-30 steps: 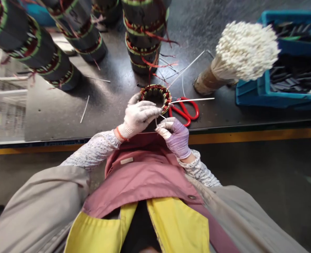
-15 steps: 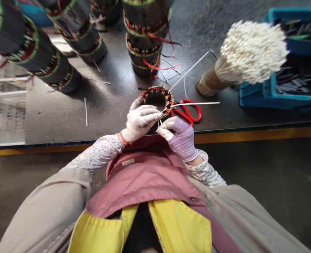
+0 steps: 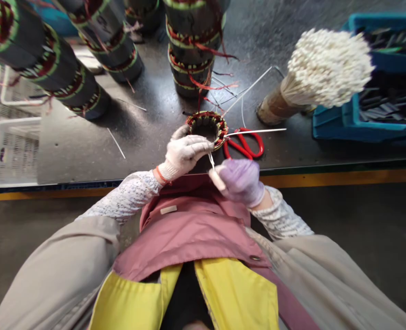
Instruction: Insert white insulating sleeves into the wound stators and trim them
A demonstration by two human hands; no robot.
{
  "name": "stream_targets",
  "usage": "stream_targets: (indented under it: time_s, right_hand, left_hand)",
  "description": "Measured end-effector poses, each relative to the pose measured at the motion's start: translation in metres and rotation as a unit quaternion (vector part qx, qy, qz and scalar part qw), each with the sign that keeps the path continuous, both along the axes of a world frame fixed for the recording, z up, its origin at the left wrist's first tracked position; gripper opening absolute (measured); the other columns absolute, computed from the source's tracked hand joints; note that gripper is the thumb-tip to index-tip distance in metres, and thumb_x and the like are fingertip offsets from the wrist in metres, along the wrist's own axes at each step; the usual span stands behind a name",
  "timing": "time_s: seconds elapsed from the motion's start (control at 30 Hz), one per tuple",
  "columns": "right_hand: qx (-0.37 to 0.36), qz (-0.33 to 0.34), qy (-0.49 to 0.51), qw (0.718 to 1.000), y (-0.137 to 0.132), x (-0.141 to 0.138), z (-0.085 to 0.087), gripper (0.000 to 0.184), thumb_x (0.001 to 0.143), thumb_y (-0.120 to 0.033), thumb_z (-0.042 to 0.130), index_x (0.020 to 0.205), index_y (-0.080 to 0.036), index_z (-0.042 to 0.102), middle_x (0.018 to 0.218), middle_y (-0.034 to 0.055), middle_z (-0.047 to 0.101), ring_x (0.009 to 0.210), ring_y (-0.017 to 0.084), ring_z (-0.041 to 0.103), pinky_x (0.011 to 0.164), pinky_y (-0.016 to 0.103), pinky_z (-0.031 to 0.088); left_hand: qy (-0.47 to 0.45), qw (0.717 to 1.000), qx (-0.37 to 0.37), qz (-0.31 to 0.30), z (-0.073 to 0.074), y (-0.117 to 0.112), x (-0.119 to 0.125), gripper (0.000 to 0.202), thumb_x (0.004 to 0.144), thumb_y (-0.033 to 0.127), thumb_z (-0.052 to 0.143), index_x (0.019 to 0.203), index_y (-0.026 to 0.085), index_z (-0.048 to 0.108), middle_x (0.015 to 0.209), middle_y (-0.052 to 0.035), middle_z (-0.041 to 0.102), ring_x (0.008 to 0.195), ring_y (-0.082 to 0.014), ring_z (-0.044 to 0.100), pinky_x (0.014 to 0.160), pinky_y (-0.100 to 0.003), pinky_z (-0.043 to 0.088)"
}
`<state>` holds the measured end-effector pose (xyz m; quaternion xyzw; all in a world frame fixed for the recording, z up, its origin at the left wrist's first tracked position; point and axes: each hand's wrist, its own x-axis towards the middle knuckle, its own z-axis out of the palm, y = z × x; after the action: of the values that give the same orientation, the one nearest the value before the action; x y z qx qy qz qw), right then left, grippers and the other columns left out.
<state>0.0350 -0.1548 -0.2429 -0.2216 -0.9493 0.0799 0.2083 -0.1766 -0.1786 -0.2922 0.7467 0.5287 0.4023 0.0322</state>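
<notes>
A motor stator (image 3: 223, 126), a ring with green-edged slots and reddish windings, lies near the table's front edge. My left hand (image 3: 185, 153), in a white glove, grips its near left side, fingers over the rim and thumb on the outer wall. From its near edge a white tie (image 3: 211, 159) runs down in a narrow loop. My right hand (image 3: 239, 181), in a purple and white glove and blurred by motion, is closed on the tie's lower end. Another white strip (image 3: 258, 132) sticks out of the stator to the right, over red-handled scissors (image 3: 261, 145).
Tall stacks of stators (image 3: 191, 68) stand at the back and left. A bundle of white ties (image 3: 330, 68) stands upright at right, beside blue bins (image 3: 333, 126) of dark pieces. White baskets (image 3: 13, 176) sit at far left. Loose white strips (image 3: 116, 144) lie on the dark table (image 3: 147, 142).
My right hand has pulled down and to the right, away from the stator, drawing the white tie out longer. My left hand stays on the stator.
</notes>
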Motion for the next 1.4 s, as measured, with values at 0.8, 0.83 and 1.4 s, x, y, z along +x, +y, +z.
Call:
stream_targets:
  time_s: [0.8, 0.83, 1.4]
  right_hand:
    - [-0.067, -0.268, -0.187, 0.943, 0.051, 0.031, 0.0, 0.046, 0.09, -0.031, 0.058, 0.133, -0.014, 0.061, 0.121, 0.0205, 0.069, 0.104, 0.033, 0.068, 0.085, 0.045, 0.055]
    - [-0.064, -0.263, -0.27, 0.924, 0.056, 0.022, 0.0, 0.058, 0.089, -0.029, 0.058, 0.144, -0.013, 0.052, 0.126, 0.0232, 0.066, 0.106, 0.035, 0.068, 0.084, 0.045, 0.055]
    - [-0.008, -0.152, -0.308, 0.939, -0.017, 0.02, 0.017, 0.051, 0.09, -0.034, 0.053, 0.138, -0.017, 0.06, 0.115, 0.0179, 0.068, 0.097, 0.029, 0.065, 0.07, 0.033, 0.045]
  left_hand:
    - [0.237, 0.966, -0.052, -0.088, 0.026, 0.0, -0.039, 0.037, 0.089, 0.032, 0.075, 0.124, 0.026, 0.068, 0.122, -0.0085, 0.073, 0.13, -0.0297, 0.061, 0.12, -0.064, 0.034]
    - [0.245, 0.964, -0.047, -0.09, 0.025, -0.002, -0.037, 0.036, 0.089, 0.033, 0.074, 0.123, 0.024, 0.069, 0.118, -0.0093, 0.074, 0.125, -0.0292, 0.064, 0.118, -0.063, 0.036]
    - [0.165, 0.982, -0.072, -0.048, 0.011, -0.047, -0.031, 0.031, 0.096, 0.034, 0.059, 0.121, 0.021, 0.072, 0.115, -0.0125, 0.074, 0.123, -0.0298, 0.062, 0.112, -0.058, 0.042]
